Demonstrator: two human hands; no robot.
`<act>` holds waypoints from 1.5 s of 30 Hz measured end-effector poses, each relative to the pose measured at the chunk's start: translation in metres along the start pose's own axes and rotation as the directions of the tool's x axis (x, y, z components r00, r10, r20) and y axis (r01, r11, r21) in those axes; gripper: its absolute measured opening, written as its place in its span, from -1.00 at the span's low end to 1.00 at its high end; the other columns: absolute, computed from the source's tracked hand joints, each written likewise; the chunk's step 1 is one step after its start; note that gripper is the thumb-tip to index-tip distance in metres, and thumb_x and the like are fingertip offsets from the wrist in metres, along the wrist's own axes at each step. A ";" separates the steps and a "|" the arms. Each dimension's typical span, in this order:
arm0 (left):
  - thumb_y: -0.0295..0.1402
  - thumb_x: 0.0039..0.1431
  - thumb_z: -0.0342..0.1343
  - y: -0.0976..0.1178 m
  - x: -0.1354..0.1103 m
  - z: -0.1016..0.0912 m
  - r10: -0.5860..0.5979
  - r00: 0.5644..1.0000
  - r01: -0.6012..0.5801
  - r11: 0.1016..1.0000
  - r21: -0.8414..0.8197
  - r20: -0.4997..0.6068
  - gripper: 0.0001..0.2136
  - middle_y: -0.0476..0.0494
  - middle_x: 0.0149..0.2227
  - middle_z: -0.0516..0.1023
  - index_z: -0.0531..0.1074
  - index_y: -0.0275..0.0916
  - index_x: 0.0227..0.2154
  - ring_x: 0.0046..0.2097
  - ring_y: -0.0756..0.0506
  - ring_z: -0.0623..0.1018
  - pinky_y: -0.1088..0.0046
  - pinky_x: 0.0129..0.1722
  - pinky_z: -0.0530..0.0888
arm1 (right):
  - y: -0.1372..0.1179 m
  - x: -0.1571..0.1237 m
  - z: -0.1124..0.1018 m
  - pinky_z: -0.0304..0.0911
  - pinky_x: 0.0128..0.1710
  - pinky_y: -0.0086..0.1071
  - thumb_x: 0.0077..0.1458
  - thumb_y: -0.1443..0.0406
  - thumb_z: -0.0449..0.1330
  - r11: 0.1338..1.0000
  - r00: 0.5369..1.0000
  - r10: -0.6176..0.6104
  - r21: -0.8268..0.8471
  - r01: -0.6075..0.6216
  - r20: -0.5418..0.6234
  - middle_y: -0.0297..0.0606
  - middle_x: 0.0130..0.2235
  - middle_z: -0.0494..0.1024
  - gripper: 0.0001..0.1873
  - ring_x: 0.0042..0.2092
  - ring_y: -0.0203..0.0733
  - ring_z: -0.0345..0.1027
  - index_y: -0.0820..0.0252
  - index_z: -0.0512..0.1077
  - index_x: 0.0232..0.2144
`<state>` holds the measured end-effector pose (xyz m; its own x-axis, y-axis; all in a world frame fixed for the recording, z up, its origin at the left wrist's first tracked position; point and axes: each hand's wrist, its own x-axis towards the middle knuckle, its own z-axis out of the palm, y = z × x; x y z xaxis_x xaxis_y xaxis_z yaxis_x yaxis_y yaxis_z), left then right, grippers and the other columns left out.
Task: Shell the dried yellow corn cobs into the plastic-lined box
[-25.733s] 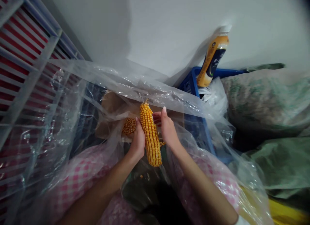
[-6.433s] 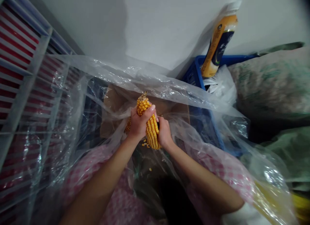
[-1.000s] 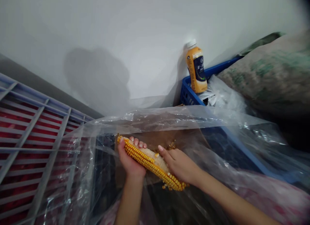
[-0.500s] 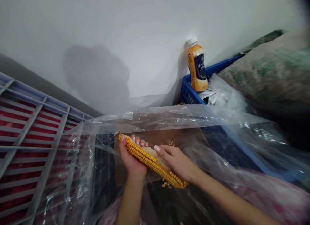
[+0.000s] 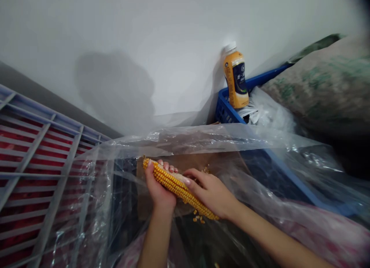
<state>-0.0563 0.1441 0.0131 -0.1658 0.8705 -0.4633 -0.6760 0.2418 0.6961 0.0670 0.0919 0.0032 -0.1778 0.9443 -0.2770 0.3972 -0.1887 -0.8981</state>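
A yellow corn cob [image 5: 173,184] lies slanted between both hands, its tip up left, with a pale bare strip along its top. My left hand [image 5: 158,191] is wrapped round the upper end from below. My right hand [image 5: 212,193] grips the lower end, its thumb pressed on the kernels near the middle. Several loose kernels [image 5: 198,218] fall just under the cob. Behind the hands a brown cardboard box [image 5: 185,162] shows through a clear plastic sheet [image 5: 202,139].
A grey and red slatted crate [image 5: 34,160] stands at the left. At the back right a blue plastic basket [image 5: 228,110] holds an orange bottle [image 5: 235,79] against the white wall. A large mottled sack [image 5: 320,91] lies at the right. Pink checked cloth [image 5: 332,237] shows under the plastic.
My right thumb has slid up the cob toward my left hand, covering more of the bare strip. More loose kernels drop below the cob. The cob sits slightly lower.
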 end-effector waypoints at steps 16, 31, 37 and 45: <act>-0.15 -0.31 0.22 -0.002 -0.008 0.005 -0.013 0.997 0.008 0.999 0.053 0.080 -0.68 0.13 -0.72 0.20 0.22 -0.23 -0.64 -0.65 0.09 0.25 0.55 -0.57 0.31 | 0.001 -0.001 0.007 -0.04 -0.46 -0.45 0.14 -0.13 -0.13 0.991 0.993 -0.005 -0.130 0.021 0.118 -0.28 -0.46 0.44 -0.45 -0.44 -0.28 0.24 0.19 0.32 -0.41; -0.18 -0.24 0.17 -0.006 -0.009 0.005 0.009 1.000 -0.008 0.996 0.084 -0.014 -0.72 0.14 -0.70 0.25 0.21 -0.22 -0.60 -0.63 0.08 0.34 0.55 -0.53 0.37 | 0.002 -0.003 0.010 0.04 -0.39 -0.39 0.23 -0.03 -0.26 0.998 0.996 -0.022 -0.053 0.027 0.092 -0.19 -0.43 0.48 -0.42 -0.40 -0.20 0.32 0.22 0.36 -0.41; -0.15 -0.27 0.17 -0.004 -0.008 0.004 0.010 1.000 -0.009 0.997 0.075 -0.012 -0.72 0.13 -0.70 0.27 0.24 -0.22 -0.58 -0.60 0.04 0.40 0.50 -0.49 0.41 | 0.008 0.003 0.010 0.13 -0.26 -0.36 0.23 -0.05 -0.38 0.980 0.999 0.037 0.197 -0.038 0.010 -0.19 -0.35 0.52 -0.30 -0.28 -0.17 0.36 0.20 0.40 -0.43; -0.15 -0.23 0.18 -0.009 -0.009 0.004 0.054 0.998 -0.050 0.993 0.107 -0.034 -0.71 0.14 -0.69 0.28 0.24 -0.22 -0.57 -0.58 0.05 0.42 0.52 -0.45 0.41 | 0.002 0.000 0.009 0.04 -0.42 -0.40 -0.03 -0.23 0.00 0.993 0.994 0.101 -0.070 -0.098 0.033 -0.19 -0.39 0.51 -0.31 -0.40 -0.18 0.31 0.22 0.43 -0.19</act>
<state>-0.0455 0.1356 0.0129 -0.2262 0.8671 -0.4439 -0.5865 0.2426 0.7728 0.0593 0.0893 -0.0021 -0.1665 0.9109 -0.3775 0.4749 -0.2614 -0.8403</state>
